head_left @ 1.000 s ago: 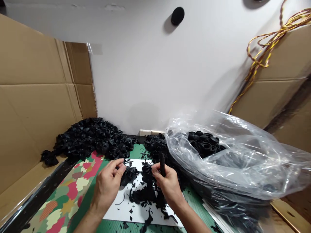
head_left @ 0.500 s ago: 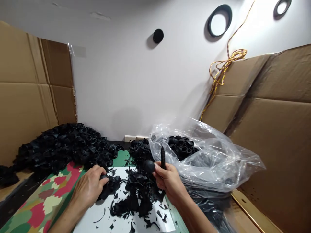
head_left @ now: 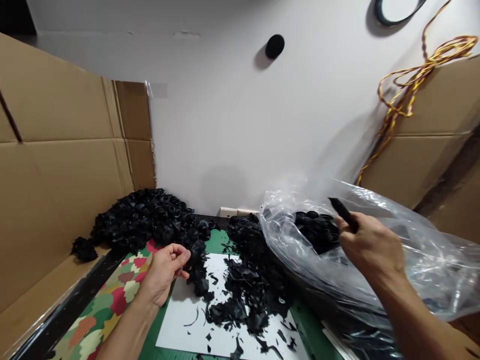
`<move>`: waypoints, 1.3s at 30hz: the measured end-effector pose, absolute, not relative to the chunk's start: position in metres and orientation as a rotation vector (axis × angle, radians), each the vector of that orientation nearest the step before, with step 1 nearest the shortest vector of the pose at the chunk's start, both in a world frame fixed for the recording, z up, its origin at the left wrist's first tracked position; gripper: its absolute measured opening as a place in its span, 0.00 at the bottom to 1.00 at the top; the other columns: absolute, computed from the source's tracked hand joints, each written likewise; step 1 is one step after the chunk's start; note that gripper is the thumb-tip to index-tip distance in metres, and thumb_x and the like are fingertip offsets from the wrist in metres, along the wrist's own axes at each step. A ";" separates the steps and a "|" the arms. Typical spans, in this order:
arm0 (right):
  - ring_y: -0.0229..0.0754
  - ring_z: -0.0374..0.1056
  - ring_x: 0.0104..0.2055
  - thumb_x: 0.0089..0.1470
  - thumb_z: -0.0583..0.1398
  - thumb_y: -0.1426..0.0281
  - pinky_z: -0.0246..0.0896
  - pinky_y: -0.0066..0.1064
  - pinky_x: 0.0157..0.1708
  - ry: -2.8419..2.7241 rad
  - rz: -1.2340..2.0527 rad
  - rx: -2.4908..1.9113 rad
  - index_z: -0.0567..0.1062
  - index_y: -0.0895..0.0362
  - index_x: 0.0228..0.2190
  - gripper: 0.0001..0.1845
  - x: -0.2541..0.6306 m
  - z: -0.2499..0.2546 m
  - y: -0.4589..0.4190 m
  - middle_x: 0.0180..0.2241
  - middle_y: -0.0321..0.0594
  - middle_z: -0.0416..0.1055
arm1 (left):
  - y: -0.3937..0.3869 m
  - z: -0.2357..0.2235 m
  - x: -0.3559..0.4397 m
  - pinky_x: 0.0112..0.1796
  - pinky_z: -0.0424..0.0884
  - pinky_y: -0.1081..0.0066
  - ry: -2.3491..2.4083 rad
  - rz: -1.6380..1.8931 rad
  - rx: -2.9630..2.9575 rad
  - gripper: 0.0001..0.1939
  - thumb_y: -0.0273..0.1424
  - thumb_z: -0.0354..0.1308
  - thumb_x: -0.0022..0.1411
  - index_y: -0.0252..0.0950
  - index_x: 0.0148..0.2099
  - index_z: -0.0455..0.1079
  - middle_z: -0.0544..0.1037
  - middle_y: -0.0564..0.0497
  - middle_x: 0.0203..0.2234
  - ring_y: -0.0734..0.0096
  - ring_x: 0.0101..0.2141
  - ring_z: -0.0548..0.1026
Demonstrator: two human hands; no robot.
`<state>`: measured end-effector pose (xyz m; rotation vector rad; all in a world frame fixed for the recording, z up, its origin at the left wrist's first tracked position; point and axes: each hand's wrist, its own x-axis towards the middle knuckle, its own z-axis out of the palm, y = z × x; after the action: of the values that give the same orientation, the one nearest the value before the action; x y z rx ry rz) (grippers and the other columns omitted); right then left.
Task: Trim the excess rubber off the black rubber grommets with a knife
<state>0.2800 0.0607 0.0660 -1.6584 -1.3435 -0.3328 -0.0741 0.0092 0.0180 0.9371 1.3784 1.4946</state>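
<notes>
My left hand (head_left: 168, 270) is over the left edge of the white sheet (head_left: 176, 320), thumb and fingers pinched together. Dark ribbed rubber parts (head_left: 197, 250) lie right by its fingertips; whether one is between them, I cannot make out. At the right, my right hand (head_left: 373, 245) is closed around a slim black pen-like tool (head_left: 343, 212) with an angled tip, pointing up and left. That hand is over a clear plastic bag (head_left: 292, 255), beside the round black rubber parts (head_left: 317, 230) inside it. Black rubber scraps (head_left: 247, 280) cover much of the sheet.
A large heap of black rubber pieces (head_left: 138, 220) is at the back left against cardboard (head_left: 75, 165). Green mat (head_left: 217, 242) and camouflage-patterned cloth (head_left: 116, 300) lie under the work. Yellow-brown twisted wire (head_left: 408, 90) hangs at the right, and a black round knob (head_left: 275, 46) protrudes from the wall.
My right hand has moved right over the bag; the round black part it held no longer shows. My left hand has lifted and turned, fingertips nearer the heap. The view has swung left.
</notes>
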 end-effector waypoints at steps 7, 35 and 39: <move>0.42 0.63 0.23 0.48 0.58 0.54 0.57 0.32 0.24 -1.390 0.490 -1.165 0.78 0.58 0.32 0.21 0.200 0.060 0.017 0.22 0.39 0.70 | 0.004 0.027 -0.062 0.22 0.73 0.73 1.163 1.443 0.803 0.14 0.31 0.71 0.39 0.31 0.24 0.69 0.73 0.51 0.19 0.73 0.21 0.72; 0.41 0.70 0.28 0.42 0.67 0.67 0.66 0.30 0.28 -1.147 1.041 -0.852 0.77 0.58 0.26 0.08 0.100 -0.001 0.016 0.25 0.40 0.74 | -0.004 0.002 -0.012 0.21 0.73 0.76 1.291 1.668 0.534 0.20 0.27 0.71 0.38 0.35 0.30 0.63 0.75 0.55 0.16 0.72 0.19 0.76; 0.40 0.69 0.26 0.47 0.63 0.65 0.65 0.29 0.26 -1.259 0.917 -0.855 0.76 0.58 0.25 0.08 0.097 -0.006 0.015 0.23 0.40 0.73 | -0.008 0.002 -0.008 0.19 0.71 0.76 1.306 1.673 0.556 0.24 0.33 0.72 0.33 0.35 0.31 0.63 0.75 0.55 0.15 0.73 0.16 0.73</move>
<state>0.0973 0.0154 -0.0056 -0.8546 -1.2590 0.9173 -0.0077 -0.0076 0.0017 0.5556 1.3059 1.6726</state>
